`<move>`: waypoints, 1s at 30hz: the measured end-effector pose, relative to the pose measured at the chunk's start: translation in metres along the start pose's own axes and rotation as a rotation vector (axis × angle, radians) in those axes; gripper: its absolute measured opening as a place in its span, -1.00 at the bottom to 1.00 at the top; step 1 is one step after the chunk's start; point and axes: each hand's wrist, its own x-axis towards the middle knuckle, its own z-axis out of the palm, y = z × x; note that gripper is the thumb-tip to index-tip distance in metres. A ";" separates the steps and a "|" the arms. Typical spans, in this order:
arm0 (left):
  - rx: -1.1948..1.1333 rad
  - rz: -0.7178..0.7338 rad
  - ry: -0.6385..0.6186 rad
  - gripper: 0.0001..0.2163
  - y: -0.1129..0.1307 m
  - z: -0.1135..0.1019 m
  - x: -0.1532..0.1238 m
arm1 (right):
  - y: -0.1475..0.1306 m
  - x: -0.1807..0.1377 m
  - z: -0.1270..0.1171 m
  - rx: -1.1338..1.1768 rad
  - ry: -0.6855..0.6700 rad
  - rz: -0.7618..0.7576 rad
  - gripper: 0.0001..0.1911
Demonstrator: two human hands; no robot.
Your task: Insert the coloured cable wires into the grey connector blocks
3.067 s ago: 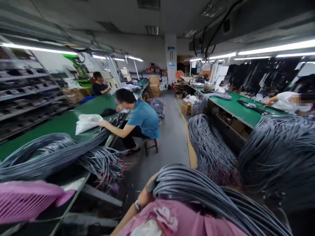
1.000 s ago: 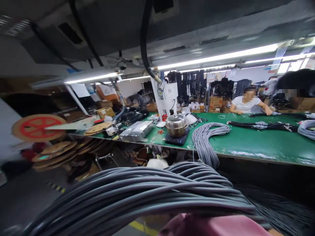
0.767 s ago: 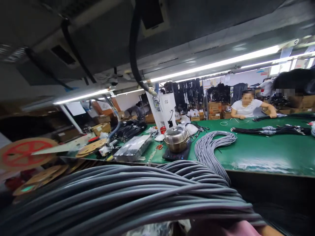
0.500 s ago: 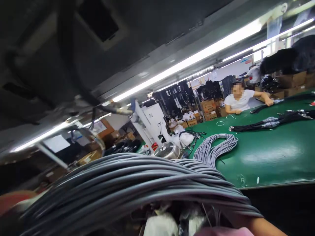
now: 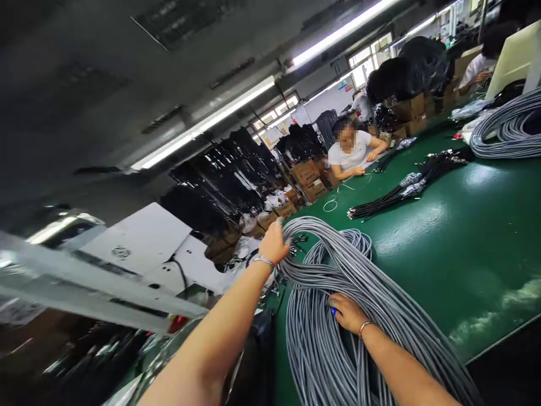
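Note:
A large coil of grey cable (image 5: pixel 393 299) stretches over the green table towards me, lying partly on another grey coil (image 5: pixel 310 332). My left hand (image 5: pixel 274 243), a bracelet at its wrist, is closed around the far looped end of the upper coil. Nearer to me, my right hand (image 5: pixel 350 313) is closed on the inner strands of the same coil, with its fingertips partly hidden among the cables. Something small and blue (image 5: pixel 333 310) shows at its fingers; I cannot make out what it is.
On the green table (image 5: pixel 499 237) lie bundles of black cables (image 5: pixel 389 197), a thin white loop (image 5: pixel 330 205) and another grey coil (image 5: pixel 511 127) at the right. A co-worker (image 5: pixel 350 149) sits across the table. White equipment (image 5: pixel 139 242) stands at the left.
The grey coil that filled the near foreground has come down over the coil on the table. Both my hands have come into view on it. The view has swung to the right.

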 end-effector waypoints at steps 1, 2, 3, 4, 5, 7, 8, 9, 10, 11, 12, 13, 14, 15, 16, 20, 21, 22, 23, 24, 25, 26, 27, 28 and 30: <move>-0.044 0.042 -0.036 -0.31 0.007 0.049 0.013 | 0.019 0.007 0.009 -0.002 -0.012 0.008 -0.60; -0.090 0.062 -0.074 -0.32 0.013 0.096 0.018 | 0.035 0.014 0.018 -0.002 -0.023 0.017 -0.54; -0.136 0.075 -0.108 -0.33 0.019 0.139 0.017 | 0.046 0.020 0.025 -0.002 -0.032 0.027 -0.51; -0.170 0.077 -0.142 -0.33 0.024 0.177 0.011 | 0.054 0.026 0.032 -0.002 -0.040 0.038 -0.49; -0.192 0.079 -0.161 -0.35 0.027 0.209 0.002 | 0.059 0.031 0.036 -0.003 -0.048 0.050 -0.49; -0.219 0.055 -0.156 -0.43 0.028 0.258 -0.015 | 0.063 0.040 0.041 -0.008 -0.061 0.066 -0.49; -0.248 0.035 -0.165 -0.46 0.027 0.275 -0.022 | 0.064 0.044 0.042 -0.012 -0.063 0.070 -0.50; -0.283 0.024 -0.183 -0.47 0.024 0.288 -0.026 | 0.064 0.047 0.043 -0.015 -0.065 0.070 -0.51; -0.320 0.018 -0.200 -0.48 0.021 0.297 -0.028 | 0.064 0.049 0.044 -0.018 -0.065 0.068 -0.52; -0.356 0.016 -0.217 -0.48 0.017 0.304 -0.027 | 0.064 0.050 0.044 -0.021 -0.066 0.064 -0.54; -0.388 0.015 -0.232 -0.47 0.013 0.307 -0.025 | 0.064 0.052 0.045 -0.024 -0.067 0.059 -0.55; -0.415 0.010 -0.245 -0.47 0.010 0.309 -0.022 | 0.065 0.052 0.046 -0.025 -0.069 0.053 -0.56; -0.437 0.002 -0.263 -0.47 0.007 0.309 -0.018 | 0.066 0.052 0.047 -0.026 -0.070 0.048 -0.56; -0.455 -0.011 -0.291 -0.46 0.005 0.307 -0.014 | 0.067 0.051 0.048 -0.027 -0.070 0.044 -0.57; -0.471 -0.025 -0.327 -0.46 0.005 0.304 -0.011 | 0.068 0.050 0.049 -0.028 -0.071 0.040 -0.57; -0.584 -0.061 -0.417 -0.31 0.022 0.271 -0.025 | 0.073 0.039 0.055 -0.050 -0.068 0.017 -0.63; -0.647 -0.060 -0.394 -0.27 0.032 0.257 -0.041 | 0.073 0.036 0.055 -0.061 -0.062 0.013 -0.65; -0.728 -0.060 -0.360 -0.27 0.044 0.240 -0.064 | 0.071 0.033 0.055 -0.073 -0.058 0.008 -0.67; -0.808 -0.084 -0.333 -0.30 0.056 0.220 -0.093 | 0.069 0.029 0.054 -0.086 -0.052 0.007 -0.68; -0.877 -0.108 -0.324 -0.31 0.068 0.198 -0.129 | 0.065 0.026 0.052 -0.100 -0.049 0.006 -0.69; -0.928 -0.108 -0.350 -0.30 0.078 0.174 -0.169 | 0.060 0.023 0.050 -0.113 -0.048 0.006 -0.69; -0.956 -0.084 -0.382 -0.30 0.085 0.149 -0.211 | 0.053 0.019 0.047 -0.125 -0.049 0.005 -0.67; -0.976 -0.048 -0.436 -0.32 0.088 0.123 -0.255 | 0.046 0.015 0.044 -0.136 -0.048 0.008 -0.65; -0.994 -0.008 -0.505 -0.33 0.087 0.096 -0.298 | 0.037 0.010 0.041 -0.147 -0.044 0.015 -0.63; -1.035 -0.013 -0.602 -0.38 0.073 0.046 -0.378 | 0.015 -0.004 0.038 -0.159 -0.042 0.042 -0.61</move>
